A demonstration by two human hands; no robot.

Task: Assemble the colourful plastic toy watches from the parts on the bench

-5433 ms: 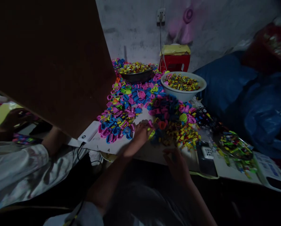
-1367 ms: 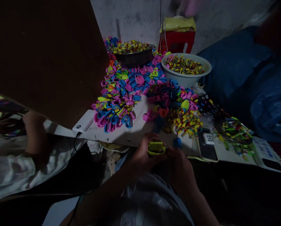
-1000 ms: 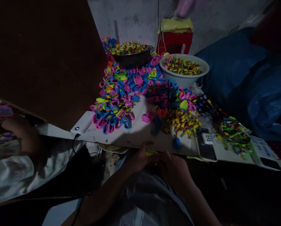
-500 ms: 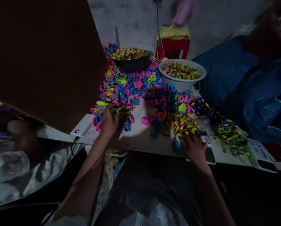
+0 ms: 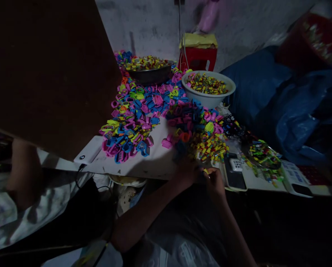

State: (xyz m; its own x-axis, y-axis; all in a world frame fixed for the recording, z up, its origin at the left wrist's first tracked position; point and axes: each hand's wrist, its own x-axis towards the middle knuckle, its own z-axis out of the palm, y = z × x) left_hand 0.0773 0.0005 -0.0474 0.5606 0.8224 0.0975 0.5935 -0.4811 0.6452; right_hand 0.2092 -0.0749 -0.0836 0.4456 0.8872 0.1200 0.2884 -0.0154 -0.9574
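Observation:
My left hand (image 5: pixel 186 172) reaches across to the table's front edge, its fingers closed in shadow; what they hold is too dark to make out. Right beside it, my right hand (image 5: pixel 216 181) pinches a small yellow piece (image 5: pixel 206 171), and the fingers of both hands meet there. Just behind them is a heap of small yellow-and-red pieces (image 5: pixel 210 146). Pink, blue and green plastic pieces shaped like toy watches (image 5: pixel 127 139) lie piled at the left, and more such pieces (image 5: pixel 186 118) lie in shadow behind the heap.
A white basin (image 5: pixel 210 99) and a dark metal bowl (image 5: pixel 150 76) hold small yellow pieces. A large dark brown panel (image 5: pixel 49 74) blocks the left. A white power bank (image 5: pixel 89 150), a phone (image 5: pixel 235 178), blue bags (image 5: pixel 255 81) and another person's arm (image 5: pixel 25 170) are around.
My left hand has left the pile of watch-shaped pieces and moved right to meet my right hand. My right hand has drawn back from the yellow heap and now pinches a yellow piece.

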